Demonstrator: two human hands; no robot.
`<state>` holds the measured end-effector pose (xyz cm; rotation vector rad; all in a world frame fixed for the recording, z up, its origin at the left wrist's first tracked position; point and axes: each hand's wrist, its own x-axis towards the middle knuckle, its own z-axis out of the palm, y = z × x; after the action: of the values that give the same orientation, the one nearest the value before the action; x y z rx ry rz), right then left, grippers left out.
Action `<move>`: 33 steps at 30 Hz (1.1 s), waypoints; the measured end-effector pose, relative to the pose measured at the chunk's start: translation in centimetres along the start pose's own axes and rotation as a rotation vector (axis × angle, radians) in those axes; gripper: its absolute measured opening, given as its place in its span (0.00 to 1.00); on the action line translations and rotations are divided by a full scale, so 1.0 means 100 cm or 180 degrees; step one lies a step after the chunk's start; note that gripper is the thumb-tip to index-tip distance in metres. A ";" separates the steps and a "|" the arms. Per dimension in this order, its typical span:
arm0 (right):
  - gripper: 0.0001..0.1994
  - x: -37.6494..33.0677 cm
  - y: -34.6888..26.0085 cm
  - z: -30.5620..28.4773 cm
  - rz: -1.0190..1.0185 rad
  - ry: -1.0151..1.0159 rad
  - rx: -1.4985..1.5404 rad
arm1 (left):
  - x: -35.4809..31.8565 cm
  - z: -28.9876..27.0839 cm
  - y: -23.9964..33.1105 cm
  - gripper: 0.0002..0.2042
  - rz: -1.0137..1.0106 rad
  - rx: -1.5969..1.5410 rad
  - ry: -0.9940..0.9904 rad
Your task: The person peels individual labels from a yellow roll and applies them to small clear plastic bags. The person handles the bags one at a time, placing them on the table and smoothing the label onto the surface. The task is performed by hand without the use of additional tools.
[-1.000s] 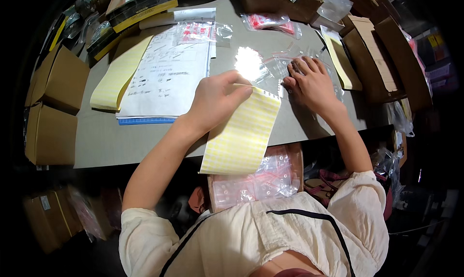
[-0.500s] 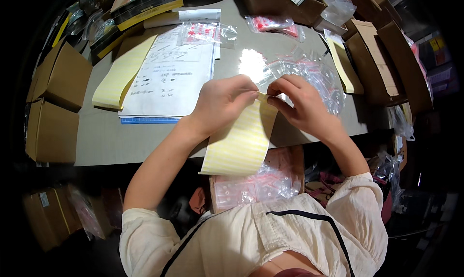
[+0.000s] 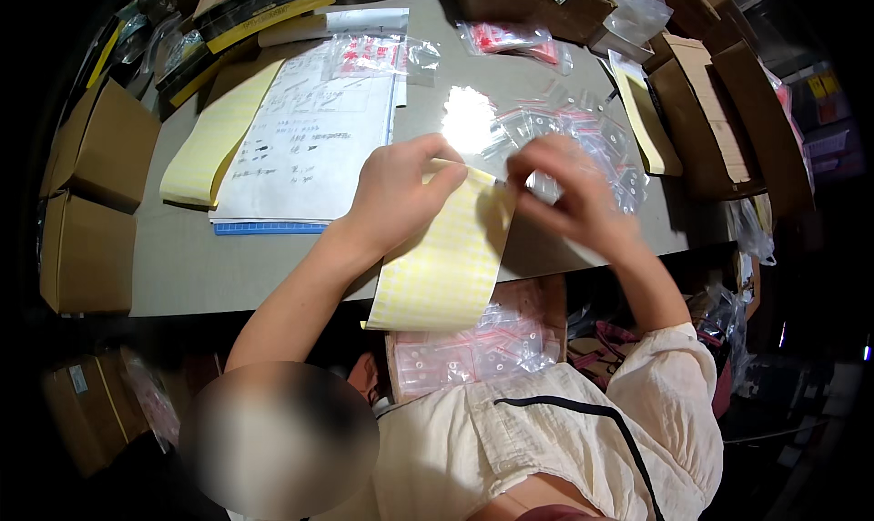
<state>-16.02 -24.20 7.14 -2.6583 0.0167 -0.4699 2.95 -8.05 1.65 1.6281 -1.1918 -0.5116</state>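
My left hand [image 3: 396, 193] pinches the label sheet [image 3: 446, 262], long axis hanging off the tabletop [image 3: 273, 266] toward me; right hand [image 3: 569, 193] picks at its top corner.

Grey tabletop [image 3: 273, 266] carries paper sheets [image 3: 305, 148], yellow pad [image 3: 214, 139], clear bags [image 3: 583, 130], cardboard boxes [image 3: 701, 111] at right edge.

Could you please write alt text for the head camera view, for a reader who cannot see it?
Seen from above, a person's left hand holds a yellow sheet of small stickers at the edge of a grey table, while the right hand works at its top corner. Clear plastic bags, papers and cardboard boxes surround them.
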 end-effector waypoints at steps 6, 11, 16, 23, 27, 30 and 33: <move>0.10 0.044 0.085 -0.033 0.1026 -0.0998 0.0054 | 0.001 -0.001 -0.002 0.11 -0.0043 0.0011 -0.0159; 0.12 0.053 0.100 -0.026 0.0944 -0.1272 -0.0485 | 0.003 -0.001 0.000 0.11 0.0027 0.0013 -0.0162; 0.16 0.053 0.083 -0.031 0.1206 -0.0847 -0.1419 | 0.000 -0.003 0.001 0.10 -0.0005 -0.0057 -0.0102; 0.14 0.007 0.029 -0.013 0.0751 -0.0731 0.1315 | -0.001 -0.001 0.008 0.08 0.0121 -0.0203 -0.0017; 0.10 0.002 0.013 -0.002 0.0725 -0.0520 0.0818 | -0.001 -0.003 0.006 0.08 0.0110 -0.0203 -0.0082; 0.09 0.000 0.012 0.004 0.0749 -0.0404 0.0744 | 0.000 -0.004 0.004 0.08 0.0133 -0.0154 -0.0059; 0.11 -0.003 0.015 0.013 0.0438 -0.0090 0.0530 | 0.002 -0.001 0.001 0.08 0.0224 -0.0053 -0.0040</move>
<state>-15.77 -24.94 5.32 -2.4805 0.1449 -0.3718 3.04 -8.17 1.81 1.5652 -1.2463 -0.4867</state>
